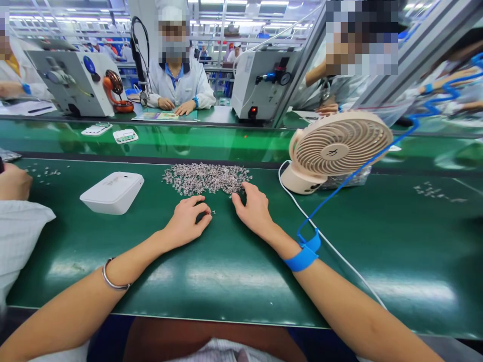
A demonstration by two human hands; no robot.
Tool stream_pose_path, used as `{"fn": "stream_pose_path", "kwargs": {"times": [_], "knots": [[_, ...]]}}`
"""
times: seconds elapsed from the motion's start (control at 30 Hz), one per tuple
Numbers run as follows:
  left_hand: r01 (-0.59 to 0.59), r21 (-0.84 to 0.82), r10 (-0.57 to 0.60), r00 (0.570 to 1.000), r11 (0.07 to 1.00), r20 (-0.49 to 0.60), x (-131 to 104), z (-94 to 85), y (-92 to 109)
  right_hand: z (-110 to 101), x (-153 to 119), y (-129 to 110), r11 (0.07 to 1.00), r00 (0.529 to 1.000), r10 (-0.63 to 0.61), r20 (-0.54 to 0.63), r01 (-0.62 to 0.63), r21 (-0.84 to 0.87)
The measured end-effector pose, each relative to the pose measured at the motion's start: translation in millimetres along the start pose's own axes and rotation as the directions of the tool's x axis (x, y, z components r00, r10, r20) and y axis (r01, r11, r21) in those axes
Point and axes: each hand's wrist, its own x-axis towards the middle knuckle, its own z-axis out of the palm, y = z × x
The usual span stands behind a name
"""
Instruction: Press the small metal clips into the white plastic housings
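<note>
A heap of tiny silvery metal parts (206,178) lies on the green table in front of me. My left hand (188,218) is closed just below the heap, thumb and forefinger together in a pinch. One small metal part (213,212) pokes out at those fingertips; its exact shape is too small to make out. At the heap's right edge, my right hand (254,206) has thumb and forefinger apart, the tips touching or nearly touching the outermost parts. The undersides of its fingers are hidden.
A white plastic box (113,192) sits left of the heap. On the right stand a beige fan (339,151) and its white cable (339,256). A blue coiled cord runs to my right wristband (304,256). Beyond, white casings (126,136) lie on a green conveyor; co-workers sit around.
</note>
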Motion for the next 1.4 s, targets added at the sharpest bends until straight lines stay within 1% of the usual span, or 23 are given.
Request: {"fn": "stream_pose_path", "kwargs": {"times": [0.13,0.17,0.3,0.33,0.37,0.47,0.53,0.63,0.67,0.77,0.8,0.87,0.97,1.1,1.23,1.4], "knots": [[0.000,0.008,0.000,1.000,1.000,-0.001,0.3,-0.4,0.1,1.1,-2.5,-1.4,0.995,0.993,-0.074,0.089,0.079,-0.055],[0.001,0.010,-0.001,1.000,1.000,-0.001,0.5,-0.5,0.0,1.1,-3.1,-2.0,0.993,0.992,-0.091,0.090,0.098,-0.069],[0.006,0.014,-0.006,1.000,1.000,-0.001,1.0,-1.1,-0.3,-0.8,-5.4,-4.4,0.983,0.985,-0.172,-0.023,0.170,-0.075],[0.005,0.014,-0.005,1.000,1.000,0.000,1.0,-1.2,-0.3,-1.5,-6.0,-5.2,0.978,0.980,-0.198,-0.035,0.194,-0.076],[0.005,0.013,-0.005,1.000,1.000,0.000,1.0,-1.3,-0.3,-2.3,-6.5,-5.9,0.972,0.974,-0.224,-0.027,0.221,-0.081],[0.001,0.013,-0.001,1.000,1.000,0.004,1.0,-1.6,-0.2,-3.9,-7.7,-8.1,0.953,0.959,-0.278,0.058,0.282,-0.107],[0.002,0.014,-0.002,1.000,1.000,0.005,1.0,-1.7,0.0,-3.9,-7.8,-8.9,0.954,0.961,-0.257,0.100,0.269,-0.134],[0.005,0.015,-0.005,1.000,1.000,0.003,1.1,-2.0,0.2,-3.2,-7.4,-8.9,0.964,0.973,-0.187,0.136,0.208,-0.163],[0.006,0.015,-0.006,1.000,1.000,0.003,1.2,-2.1,0.2,-3.0,-7.2,-8.8,0.963,0.970,-0.193,0.150,0.216,-0.163],[0.005,0.016,-0.005,1.000,1.000,0.005,1.3,-2.0,0.1,-2.5,-6.3,-8.8,0.934,0.932,-0.281,0.230,0.321,-0.160],[0.005,0.016,-0.005,1.000,1.000,0.006,1.3,-1.8,0.1,-2.3,-5.7,-9.0,0.926,0.918,-0.292,0.269,0.342,-0.162],[0.007,0.017,-0.007,1.000,1.000,0.004,1.5,-1.4,-0.2,-2.1,-4.2,-9.8,0.928,0.909,-0.258,0.327,0.327,-0.177],[0.007,0.019,-0.007,1.000,1.000,0.000,2.0,-0.9,-0.7,-2.4,-1.7,-11.0,0.936,0.917,-0.218,0.335,0.293,-0.195],[0.005,0.025,-0.005,1.000,1.000,-0.003,3.1,-1.4,-1.1,-2.9,-1.4,-11.3,0.928,0.906,-0.241,0.349,0.320,-0.190],[0.002,0.030,-0.001,1.000,1.000,-0.011,3.3,-2.0,-1.1,-2.1,-2.5,-11.5,0.925,0.917,-0.260,0.304,0.326,-0.193],[-0.001,0.029,0.002,1.000,1.000,-0.020,3.7,-1.4,-0.4,0.4,4.8,-13.5,0.941,0.905,-0.208,0.372,0.289,-0.175]]}}
